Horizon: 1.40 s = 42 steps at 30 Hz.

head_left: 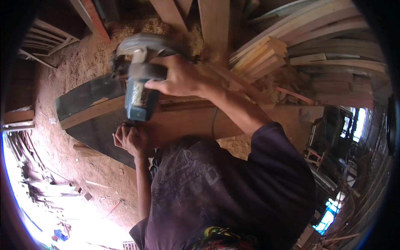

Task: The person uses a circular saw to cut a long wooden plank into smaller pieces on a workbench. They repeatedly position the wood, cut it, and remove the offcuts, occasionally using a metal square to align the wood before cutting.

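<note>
1. One teal handheld circular saw with a rounded silver-grey guard point(141, 100) is over the left part of a long worktop of brown boards and dark panels point(183, 125); whether it touches the surface, I cannot tell.
2. The person's right hand point(179, 77) has its fingers clamped on the saw's handle, the thumb lying against the teal body.
3. The left hand point(132, 139) is just beside the body's near end, fingers curled and close together; whether they grip anything, I cannot tell.
4. A thin dark cable point(213, 123) curves across the worktop.
5. Pale yellow wooden strips point(262, 58) lie stacked beyond.
</note>
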Available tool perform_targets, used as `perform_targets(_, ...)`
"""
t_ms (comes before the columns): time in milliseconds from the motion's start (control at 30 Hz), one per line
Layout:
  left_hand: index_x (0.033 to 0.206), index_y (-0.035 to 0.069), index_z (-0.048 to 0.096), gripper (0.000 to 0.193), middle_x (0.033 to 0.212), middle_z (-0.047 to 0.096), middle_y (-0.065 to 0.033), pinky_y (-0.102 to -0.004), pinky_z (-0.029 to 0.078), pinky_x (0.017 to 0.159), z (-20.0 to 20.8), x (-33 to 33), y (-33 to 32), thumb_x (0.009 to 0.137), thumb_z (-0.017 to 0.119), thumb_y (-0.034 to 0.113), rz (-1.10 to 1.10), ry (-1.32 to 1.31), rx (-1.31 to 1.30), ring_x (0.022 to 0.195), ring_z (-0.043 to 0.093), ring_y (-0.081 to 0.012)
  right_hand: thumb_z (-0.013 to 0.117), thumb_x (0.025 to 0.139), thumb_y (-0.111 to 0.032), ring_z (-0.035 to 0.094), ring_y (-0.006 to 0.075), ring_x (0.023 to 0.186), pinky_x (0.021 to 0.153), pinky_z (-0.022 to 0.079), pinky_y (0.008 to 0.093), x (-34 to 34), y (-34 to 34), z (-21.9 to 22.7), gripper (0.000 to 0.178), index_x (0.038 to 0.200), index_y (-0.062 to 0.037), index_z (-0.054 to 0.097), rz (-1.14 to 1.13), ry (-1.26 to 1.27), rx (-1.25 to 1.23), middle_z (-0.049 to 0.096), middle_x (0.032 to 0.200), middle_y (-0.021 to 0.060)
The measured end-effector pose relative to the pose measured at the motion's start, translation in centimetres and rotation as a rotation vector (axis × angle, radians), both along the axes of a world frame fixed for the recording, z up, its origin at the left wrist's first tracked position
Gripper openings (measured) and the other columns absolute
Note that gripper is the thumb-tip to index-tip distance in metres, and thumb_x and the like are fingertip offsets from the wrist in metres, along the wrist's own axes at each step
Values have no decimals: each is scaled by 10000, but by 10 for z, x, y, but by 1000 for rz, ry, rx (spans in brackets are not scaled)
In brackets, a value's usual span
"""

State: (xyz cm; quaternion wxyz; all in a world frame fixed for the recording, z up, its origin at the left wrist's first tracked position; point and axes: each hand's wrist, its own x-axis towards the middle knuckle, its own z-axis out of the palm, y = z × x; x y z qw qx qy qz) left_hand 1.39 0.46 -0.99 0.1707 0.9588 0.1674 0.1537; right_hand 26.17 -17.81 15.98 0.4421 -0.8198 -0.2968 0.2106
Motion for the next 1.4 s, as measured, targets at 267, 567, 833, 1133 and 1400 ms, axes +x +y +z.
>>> perform_targets(267,631,142,531,286,1081,722,-57,-543,374,1054,-12,3,8,749,777,225,-7,-86,69,1192,610,-308,864,847,-275,678,153,826,757,533,327,-40,-209,60,353,1084,-31,771,-481,-37,-66,759,955,58)
perform_targets(567,632,122,565,306,1171,749,-48,-569,406,999,-46,-12,50,736,814,266,-4,-54,192,1237,618,-318,853,872,-203,705,182,993,904,547,349,-122,-435,114,352,1136,6,751,-835,127,-389,770,1073,98)
perform_targets(833,729,80,675,295,1268,724,-142,-586,377,1098,-54,-11,72,816,797,334,12,53,234,1297,575,-354,884,834,-222,686,295,1166,1037,506,410,-174,-573,138,546,1282,29,699,-667,149,-830,731,1244,191)
perform_targets(1133,885,34,748,359,1152,692,-163,-534,434,1055,-44,1,83,831,785,387,-13,227,176,1178,575,-395,870,782,-166,676,392,1172,997,531,471,-174,-637,103,484,1242,-89,741,-361,238,-1019,736,1225,179)
perform_targets(1400,1119,101,807,432,1154,686,-212,-535,430,1083,-51,-6,101,835,778,425,-47,228,220,1204,580,-407,841,777,-95,663,396,1172,1005,506,485,-161,-672,67,426,1193,-101,746,-250,206,-1034,738,1194,171)
